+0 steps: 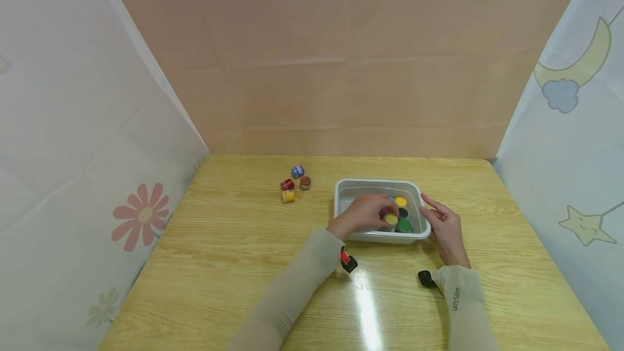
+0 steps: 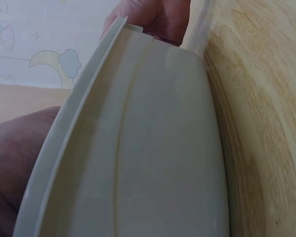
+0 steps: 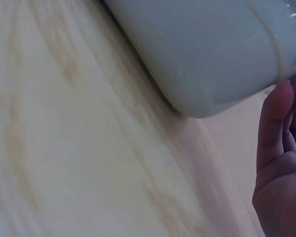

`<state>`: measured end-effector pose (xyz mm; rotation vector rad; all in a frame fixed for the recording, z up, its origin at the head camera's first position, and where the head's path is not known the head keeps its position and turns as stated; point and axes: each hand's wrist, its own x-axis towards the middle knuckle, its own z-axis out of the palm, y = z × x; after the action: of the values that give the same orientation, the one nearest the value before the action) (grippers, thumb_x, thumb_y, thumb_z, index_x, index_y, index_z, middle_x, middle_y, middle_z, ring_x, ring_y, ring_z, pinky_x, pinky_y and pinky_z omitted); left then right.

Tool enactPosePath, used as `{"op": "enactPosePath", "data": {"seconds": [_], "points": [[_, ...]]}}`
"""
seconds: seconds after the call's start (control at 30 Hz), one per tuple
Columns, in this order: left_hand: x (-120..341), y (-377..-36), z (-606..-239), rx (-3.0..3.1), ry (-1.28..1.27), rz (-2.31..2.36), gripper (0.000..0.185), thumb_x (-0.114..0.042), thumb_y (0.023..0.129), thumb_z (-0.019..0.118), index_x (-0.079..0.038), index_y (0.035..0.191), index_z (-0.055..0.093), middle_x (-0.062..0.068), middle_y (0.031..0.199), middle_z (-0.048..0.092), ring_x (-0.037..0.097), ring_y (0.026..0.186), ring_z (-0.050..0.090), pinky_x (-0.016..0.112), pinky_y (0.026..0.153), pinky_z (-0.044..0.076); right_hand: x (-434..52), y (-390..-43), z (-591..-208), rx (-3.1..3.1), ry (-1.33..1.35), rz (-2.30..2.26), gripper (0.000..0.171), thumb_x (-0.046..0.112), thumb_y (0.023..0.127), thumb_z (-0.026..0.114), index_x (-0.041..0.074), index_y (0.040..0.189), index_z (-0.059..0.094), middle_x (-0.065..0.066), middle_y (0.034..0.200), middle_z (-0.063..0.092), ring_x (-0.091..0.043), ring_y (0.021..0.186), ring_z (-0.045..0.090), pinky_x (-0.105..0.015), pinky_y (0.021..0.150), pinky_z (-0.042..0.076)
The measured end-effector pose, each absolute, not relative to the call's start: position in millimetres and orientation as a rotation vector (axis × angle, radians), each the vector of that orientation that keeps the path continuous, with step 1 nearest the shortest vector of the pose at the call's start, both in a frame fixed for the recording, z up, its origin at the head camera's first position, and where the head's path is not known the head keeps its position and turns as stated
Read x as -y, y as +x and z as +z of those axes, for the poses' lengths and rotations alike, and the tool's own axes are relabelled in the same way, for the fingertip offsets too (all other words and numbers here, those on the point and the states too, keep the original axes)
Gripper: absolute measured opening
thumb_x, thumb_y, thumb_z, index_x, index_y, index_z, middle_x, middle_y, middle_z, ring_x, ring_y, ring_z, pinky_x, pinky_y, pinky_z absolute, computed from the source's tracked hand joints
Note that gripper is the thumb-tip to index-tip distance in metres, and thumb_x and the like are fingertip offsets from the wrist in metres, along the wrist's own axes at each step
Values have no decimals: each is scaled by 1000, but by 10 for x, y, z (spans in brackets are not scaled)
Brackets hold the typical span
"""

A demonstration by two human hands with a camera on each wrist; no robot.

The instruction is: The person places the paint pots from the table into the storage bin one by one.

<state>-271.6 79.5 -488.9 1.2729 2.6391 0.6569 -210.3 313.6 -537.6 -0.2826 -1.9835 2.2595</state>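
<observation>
A white plastic tub (image 1: 380,238) stands right of the middle of the table. My left hand (image 1: 363,213) reaches over its near rim, its thumb and fingers closing about a small jar with a pale yellow lid (image 1: 391,219). A purple jar (image 1: 384,210) is partly covered by those fingers. Beside them in the tub lie a green jar (image 1: 403,226), a black-lidded jar (image 1: 403,213) and an orange-yellow lid (image 1: 401,201). At the tub's right end, my right hand (image 1: 444,229) holds the rim; in the right wrist view its fingertips (image 3: 278,96) touch the outer wall.
Left of the tub, small jars lie in a group: blue (image 1: 298,171), red (image 1: 287,184), brown-lidded (image 1: 305,182) and yellow (image 1: 288,195). The wooden table (image 1: 234,242) is bounded by a brown back panel (image 1: 341,69) and patterned sheets on both sides.
</observation>
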Motion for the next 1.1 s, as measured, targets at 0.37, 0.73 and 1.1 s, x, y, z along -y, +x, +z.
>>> {"op": "enactPosePath", "data": {"seconds": [0.37, 0.73, 1.1], "points": [[-832, -2735, -4919, -2593, 1263, 672, 32, -28, 84, 88, -21, 112, 74, -3, 107, 69, 4, 85, 53, 17, 74, 41, -3136, -2111, -5369, 1968, -275, 2271, 44, 18, 96, 75, 17, 139, 66, 4, 67, 69, -2, 52, 46, -22, 47, 36], [-860, -2755, -4975, -2584, 1316, 661, 26, -29, 86, 86, -23, 108, 73, -10, 105, 65, 2, 85, 54, 14, 75, 40, -3141, -2124, -5395, 1955, -254, 2259, 43, 16, 96, 75, 15, 138, 67, 4, 64, 68, -1, 45, 38, -32, 44, 23], [-873, -2775, -5025, -2552, 1367, 690, 24, -22, 87, 86, -18, 107, 74, -7, 103, 63, 2, 84, 52, 10, 77, 39, -3141, -2114, -5380, 1954, -263, 2274, 41, 16, 97, 74, 17, 137, 68, 4, 69, 71, -1, 48, 44, -29, 45, 30]]}}
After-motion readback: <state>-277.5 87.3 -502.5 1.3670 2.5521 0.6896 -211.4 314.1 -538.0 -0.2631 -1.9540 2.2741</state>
